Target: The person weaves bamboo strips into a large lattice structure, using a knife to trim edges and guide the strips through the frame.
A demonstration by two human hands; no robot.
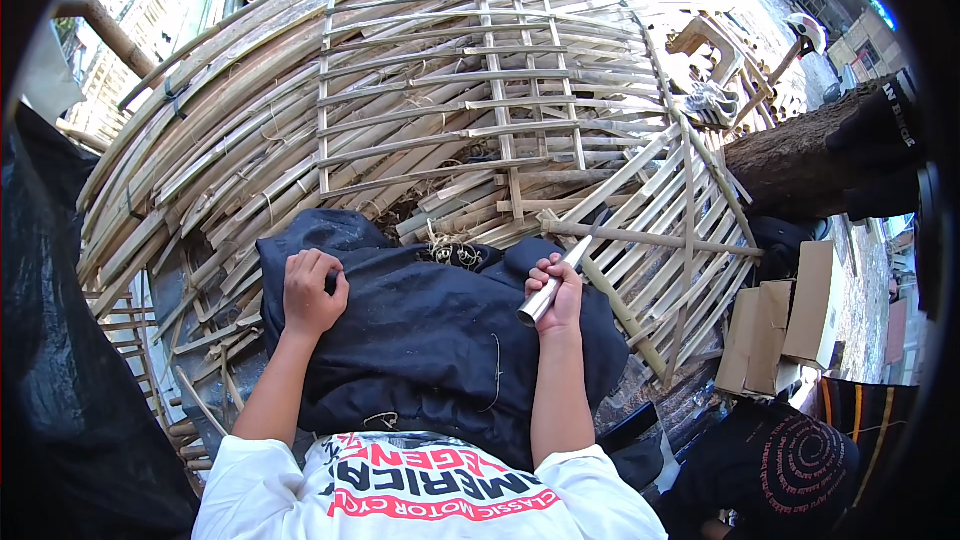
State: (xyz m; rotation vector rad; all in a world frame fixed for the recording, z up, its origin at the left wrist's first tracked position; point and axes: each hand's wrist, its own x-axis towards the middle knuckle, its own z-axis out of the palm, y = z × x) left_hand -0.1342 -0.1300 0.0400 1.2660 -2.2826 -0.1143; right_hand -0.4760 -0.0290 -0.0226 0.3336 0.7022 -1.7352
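My left hand (314, 292) rests on the dark cloth (410, 310) over my left knee. Its fingers bend loosely, the thumb stands apart from them, and nothing shows in its grasp. Above my right thigh, my right hand (556, 292) is closed around a knife (541, 302) with a shiny metal tube for a handle. The handle's hollow end points down toward me, while the narrow blade slants up and away to the right. In front of my knees lies a slatted bamboo lattice panel (500, 90), on top of a heap of split bamboo strips (230, 150).
Split bamboo also fans out in a frame (670, 230) at my right. Beyond it are a tree trunk (790, 160), a shoe (708, 105) and cardboard boxes (765, 325). A person in black (770, 470) is close at lower right. Black sheeting (80, 340) hangs at left.
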